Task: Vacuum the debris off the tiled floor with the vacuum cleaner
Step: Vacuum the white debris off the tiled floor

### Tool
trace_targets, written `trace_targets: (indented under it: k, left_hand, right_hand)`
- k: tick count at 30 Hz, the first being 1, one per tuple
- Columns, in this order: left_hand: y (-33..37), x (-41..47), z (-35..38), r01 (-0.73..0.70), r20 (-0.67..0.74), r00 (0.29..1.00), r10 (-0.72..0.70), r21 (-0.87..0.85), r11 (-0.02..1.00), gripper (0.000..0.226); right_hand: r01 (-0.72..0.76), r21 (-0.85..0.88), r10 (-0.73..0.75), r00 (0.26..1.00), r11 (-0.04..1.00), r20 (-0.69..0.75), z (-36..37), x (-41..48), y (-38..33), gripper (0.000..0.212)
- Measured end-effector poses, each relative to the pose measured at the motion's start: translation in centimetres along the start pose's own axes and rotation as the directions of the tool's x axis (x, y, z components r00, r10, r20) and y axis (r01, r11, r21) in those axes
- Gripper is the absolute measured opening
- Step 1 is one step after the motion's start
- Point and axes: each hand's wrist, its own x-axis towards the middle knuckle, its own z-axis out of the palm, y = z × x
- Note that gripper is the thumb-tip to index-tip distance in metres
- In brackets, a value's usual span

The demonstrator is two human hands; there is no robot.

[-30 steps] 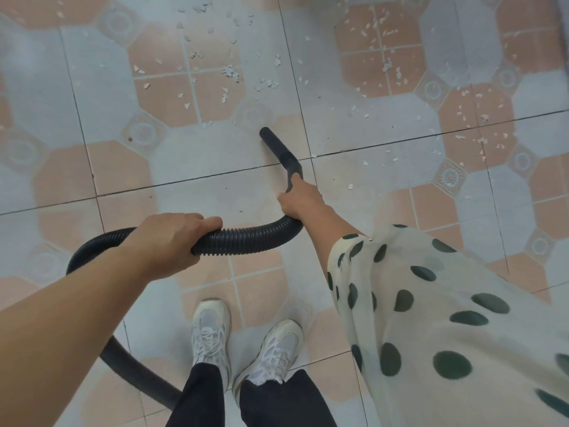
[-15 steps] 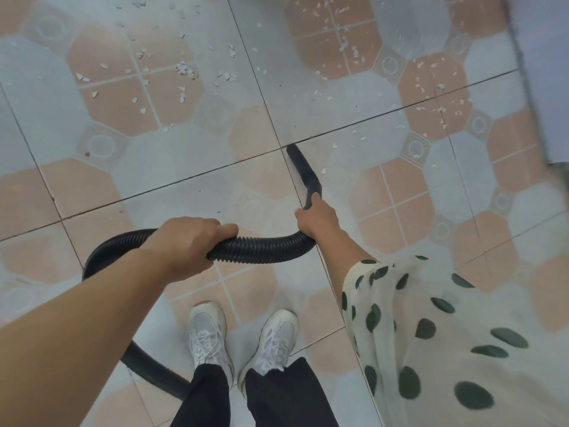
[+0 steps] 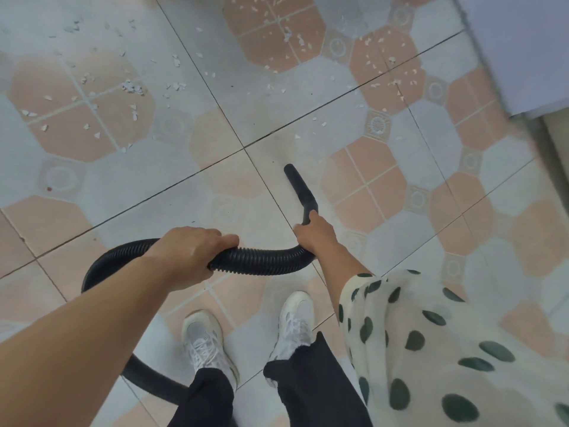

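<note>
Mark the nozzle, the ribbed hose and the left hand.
nozzle (image 3: 299, 188): head view, middle of the rigid black tube.
ribbed hose (image 3: 261, 261): head view, middle of the arched corrugated stretch.
left hand (image 3: 187, 252): head view, back of the hand.

Looking straight down here; left hand (image 3: 191, 254) wrapped over the ribbed black hose (image 3: 264, 261), right hand (image 3: 314, 233) gripping where it meets the rigid bent nozzle (image 3: 300, 189); nozzle tip points at the tiled floor (image 3: 138, 186), a few white scraps just beyond it; most of the debris (image 3: 132, 87) is scattered farther up; white sneakers (image 3: 203, 337) below; spotted sleeve (image 3: 431, 334) on the right arm.
</note>
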Motion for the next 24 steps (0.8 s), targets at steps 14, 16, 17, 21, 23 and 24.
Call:
trace_targets:
  k: [14,16,17,21,23,24]
  left_hand:
    - [4.0,7.2,-3.6,0.112,0.001,0.994,-0.112,-0.008,0.994,0.028]
    - [5.2,8.8,-4.6,0.135,-0.016,0.991,-0.136,-0.026,0.99,0.028]
    - [5.5,9.3,-4.9,0.139,-0.021,0.99,-0.14,-0.039,0.99,0.028]
    - [7.8,11.4,-5.8,0.147,0.017,0.989,-0.146,-0.063,0.987,0.028]
    - [9.0,11.9,-6.3,0.143,0.038,0.989,-0.14,-0.076,0.987,0.028]
    - [9.5,12.1,-6.5,0.142,0.048,0.989,-0.138,-0.08,0.987,0.028]
  right_hand:
    - [0.085,-0.014,-0.086,0.996,0.996,-0.026,-7.6,7.0,-0.2,0.062]
    - [0.091,-0.024,-0.092,0.995,0.996,-0.027,-9.7,8.2,-0.1,0.062]
    - [0.093,-0.037,-0.094,0.995,0.995,-0.028,-10.3,8.5,0.0,0.062]
    - [0.116,-0.108,-0.11,0.992,0.987,0.056,-12.8,9.4,1.7,0.061]
    - [0.134,-0.119,-0.122,0.987,0.984,0.102,-13.6,9.5,2.9,0.058]
    - [0.137,-0.12,-0.122,0.985,0.983,0.122,-14.0,9.5,3.4,0.058]
